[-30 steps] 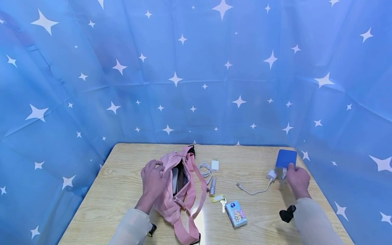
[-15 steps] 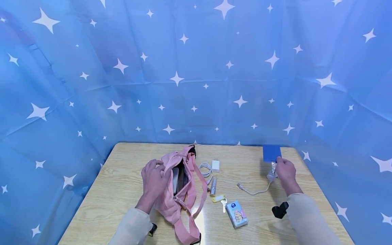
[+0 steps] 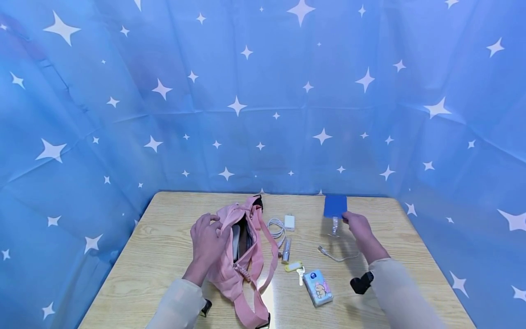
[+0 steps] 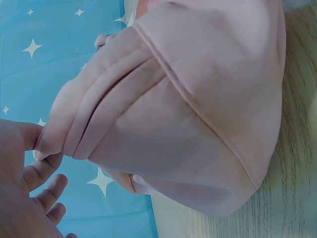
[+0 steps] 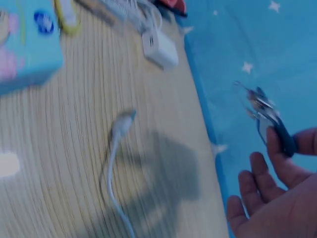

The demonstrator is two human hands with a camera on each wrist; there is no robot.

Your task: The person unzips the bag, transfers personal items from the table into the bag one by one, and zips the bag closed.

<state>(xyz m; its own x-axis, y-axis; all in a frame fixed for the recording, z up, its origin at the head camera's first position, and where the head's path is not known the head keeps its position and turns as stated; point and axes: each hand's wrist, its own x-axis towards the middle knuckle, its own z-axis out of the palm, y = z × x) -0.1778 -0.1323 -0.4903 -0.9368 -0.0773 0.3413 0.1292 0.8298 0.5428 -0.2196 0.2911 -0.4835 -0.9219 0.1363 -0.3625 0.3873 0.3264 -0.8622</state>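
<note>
A pink belt bag [image 3: 223, 269] lies on the left half of the table, its zipped mouth gaping with a pale flat item [image 3: 235, 242] inside. My left hand [image 3: 208, 240] pinches the bag's fabric at the near-left side of the opening; in the left wrist view the pink cloth [image 4: 163, 124] is drawn up between thumb and finger. My right hand [image 3: 358, 224] pinches a flat blue square case [image 3: 335, 206] by its edge, above the back right of the table. A clear shiny strip [image 3: 334, 225] hangs below it. The right wrist view shows it edge-on and blurred, with small shiny parts.
Between the hands lie a coiled white cable [image 3: 276, 227], a white charger plug [image 3: 289, 222], a lipstick-like tube [image 3: 286, 251], a key [image 3: 301, 275] with yellow tag [image 3: 293, 266], and a tissue pack [image 3: 318, 289]. Another white cable [image 3: 339, 259] lies below the right hand.
My right hand has carried the blue square case leftward from the table's right edge, passing over the white plug and cable. The left hand keeps its place on the bag.
</note>
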